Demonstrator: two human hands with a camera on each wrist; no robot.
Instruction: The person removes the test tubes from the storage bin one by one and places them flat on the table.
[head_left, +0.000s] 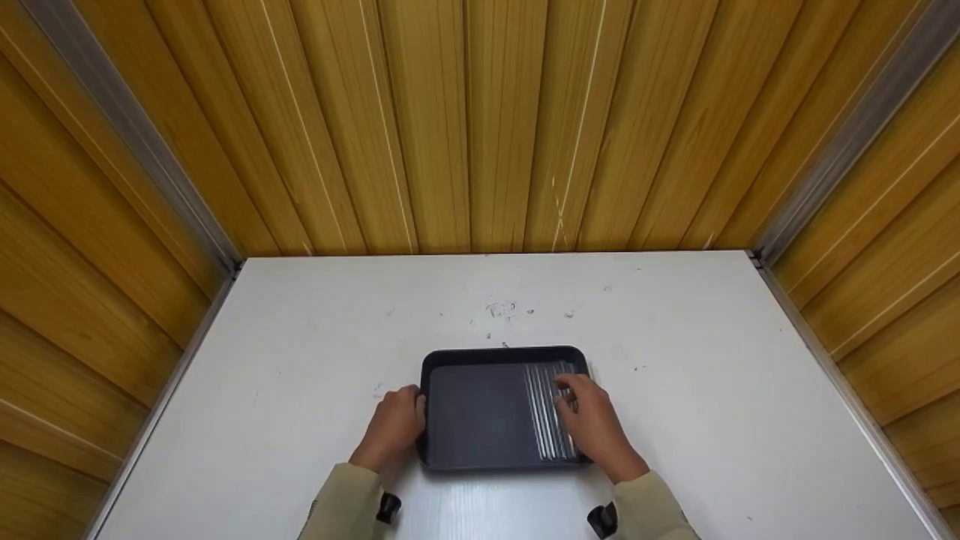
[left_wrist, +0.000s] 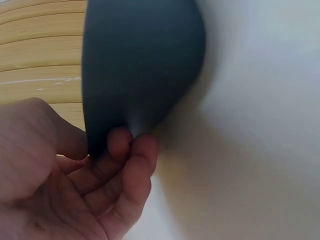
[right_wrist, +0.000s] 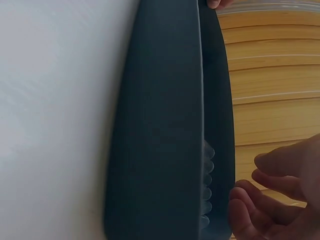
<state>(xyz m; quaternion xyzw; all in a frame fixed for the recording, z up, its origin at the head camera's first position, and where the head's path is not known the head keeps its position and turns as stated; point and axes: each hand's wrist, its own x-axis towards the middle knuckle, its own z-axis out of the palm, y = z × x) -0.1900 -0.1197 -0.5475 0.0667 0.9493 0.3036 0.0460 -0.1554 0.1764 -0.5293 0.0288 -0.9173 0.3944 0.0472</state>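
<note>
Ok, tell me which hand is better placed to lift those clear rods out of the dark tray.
Right. The right hand hovers directly over the clear rods, fingers apparently touching them, while the left hand grips the tray at its far edge.

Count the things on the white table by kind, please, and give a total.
Dark tray: 1
Clear rods lying in the tray, by the right hand: about 6, too close together to count exactly
Left hand holds the tray's left edge.
Total: about 7 things
</note>
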